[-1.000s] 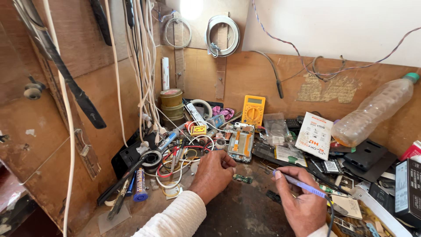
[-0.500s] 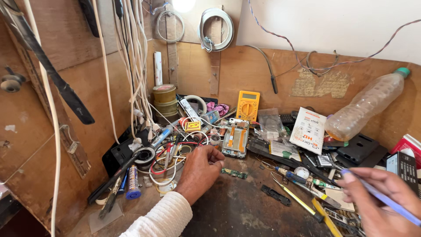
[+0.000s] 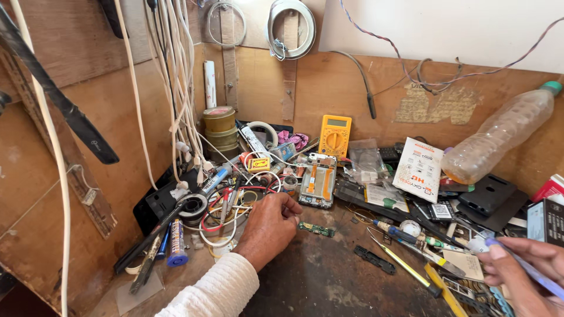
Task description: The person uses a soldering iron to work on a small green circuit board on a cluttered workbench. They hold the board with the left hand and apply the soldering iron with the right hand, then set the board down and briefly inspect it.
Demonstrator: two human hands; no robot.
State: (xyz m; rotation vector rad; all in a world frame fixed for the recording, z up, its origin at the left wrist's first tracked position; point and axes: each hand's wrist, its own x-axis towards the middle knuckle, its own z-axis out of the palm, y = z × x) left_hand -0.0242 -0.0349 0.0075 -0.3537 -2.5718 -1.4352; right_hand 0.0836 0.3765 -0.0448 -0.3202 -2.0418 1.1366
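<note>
Right hand [image 3: 520,271] cut off by the lower right corner of the frame, beside the plastic bottle [image 3: 502,138]; thin blue tool [image 3: 529,269] in its fingers blurred, far end out of view. Left hand [image 3: 267,226] fingertips buried among the wire tangle [image 3: 235,202] left of that bottle, whatever pinched there hidden. White sleeve [image 3: 214,293] cropped at the bottom edge.

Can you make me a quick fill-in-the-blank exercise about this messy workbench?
1. The multimeter leaning against the back board is ____ in colour.
2. The plastic bottle has a ____ cap.
3. The right hand holds a thin ____ tool.
4. The left hand rests beside a tangle of ____.

Missing words: yellow; green; blue; wires
</note>
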